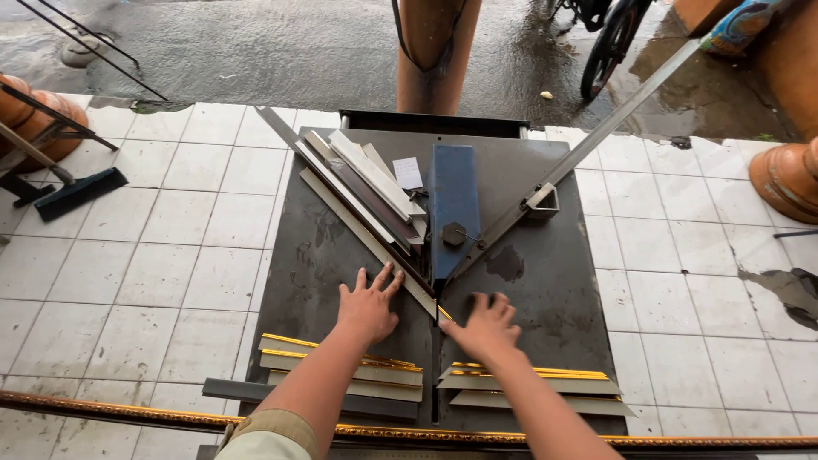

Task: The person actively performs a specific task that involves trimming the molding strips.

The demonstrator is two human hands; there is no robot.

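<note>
Left hand (368, 308) flat, fingers spread, on the dark metal table (554, 281), holding nothing. Right hand (487, 325) curled, pressing a gold-edged strip (444, 313) beside it; grip unclear. Blue block (453, 209) just ahead, strip stacks (341, 362) nearer wrists, long bar (613, 111) beyond right.

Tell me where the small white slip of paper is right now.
In the head view, the white paper slip lies on the dark metal table, between the stacked mouldings on its left and the blue block on its right.

You are at an open-fronted framing workshop: a steel mitre table (545, 281) on white floor tiles (170, 247), gilt moulding strips (341, 362), wet street (298, 51) beyond.
</note>
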